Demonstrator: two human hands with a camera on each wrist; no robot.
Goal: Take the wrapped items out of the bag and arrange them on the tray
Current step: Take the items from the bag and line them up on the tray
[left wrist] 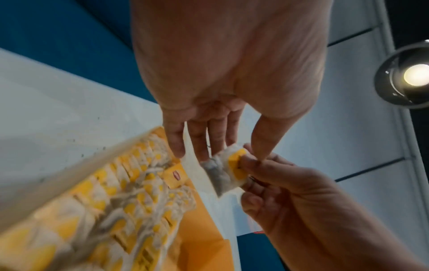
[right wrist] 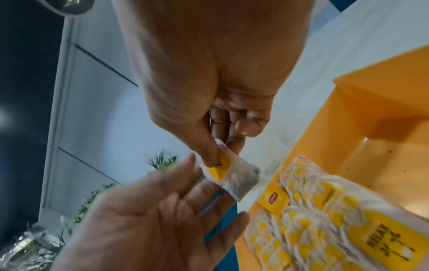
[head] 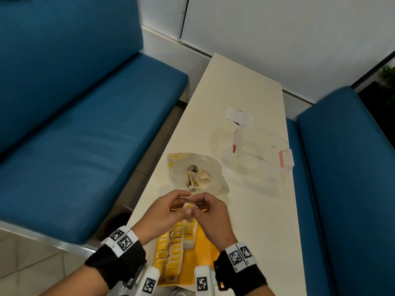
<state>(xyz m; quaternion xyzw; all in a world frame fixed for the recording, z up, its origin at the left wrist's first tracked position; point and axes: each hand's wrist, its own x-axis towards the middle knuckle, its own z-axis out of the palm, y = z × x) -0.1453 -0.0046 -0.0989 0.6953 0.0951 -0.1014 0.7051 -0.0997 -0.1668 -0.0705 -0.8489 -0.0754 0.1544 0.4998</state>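
Over the near end of the white table [head: 245, 99], my right hand [head: 201, 205] pinches a tea bag [head: 189, 207] by its yellow tag. The right wrist view shows the thumb and forefinger of my right hand [right wrist: 220, 152] on that tea bag [right wrist: 234, 176]. My left hand [head: 181, 201] is beside it with straight fingers [left wrist: 209, 139] that touch the tea bag [left wrist: 223, 172] from behind. Below the hands lies the yellow tray [head: 205, 246], with rows of tea bags [head: 173, 248] along its left side. The open plastic bag [head: 213, 167], with more tea bags inside, lies just beyond.
A clear lidded container [head: 256, 154] with pink clips stands right of the bag, and a small white packet [head: 237, 116] lies farther back. Blue benches [head: 85, 135] flank the narrow table on both sides. The right half of the tray [right wrist: 383, 128] is bare.
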